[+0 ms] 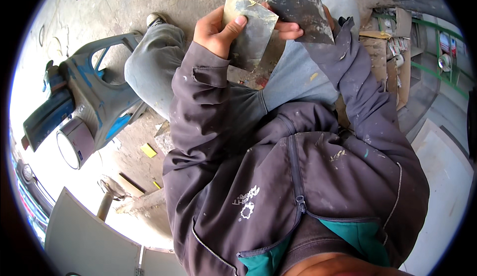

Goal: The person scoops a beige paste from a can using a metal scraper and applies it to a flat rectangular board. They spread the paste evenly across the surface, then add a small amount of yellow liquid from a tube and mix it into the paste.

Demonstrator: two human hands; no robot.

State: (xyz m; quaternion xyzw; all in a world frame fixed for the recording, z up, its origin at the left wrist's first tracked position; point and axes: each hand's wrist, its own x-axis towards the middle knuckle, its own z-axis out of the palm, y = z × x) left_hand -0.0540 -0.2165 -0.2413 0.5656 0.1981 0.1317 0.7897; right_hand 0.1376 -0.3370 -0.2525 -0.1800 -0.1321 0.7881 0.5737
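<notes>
At the top middle, my left hand (213, 32) grips a thin, smudged rectangular plate (251, 42), pale on one part and grey on another, with the thumb on its face and a yellowish smear near its upper edge. Beside it, my right hand (288, 30) grips a second, darker grey plate (308, 12) flecked with light residue; its fingers are curled and partly hidden behind that plate. Both plates are held up over my legs in stained grey trousers. The two plates are close together, tilted at different angles.
A blue-patched grey moulded panel (114, 97) lies left, with a metal can (69, 144) beside it. A yellow piece (148, 149) is on the dirty floor (104, 7). Cardboard (402, 87) and a green rack (449, 82) are right; pale panels (89, 236) stand below left.
</notes>
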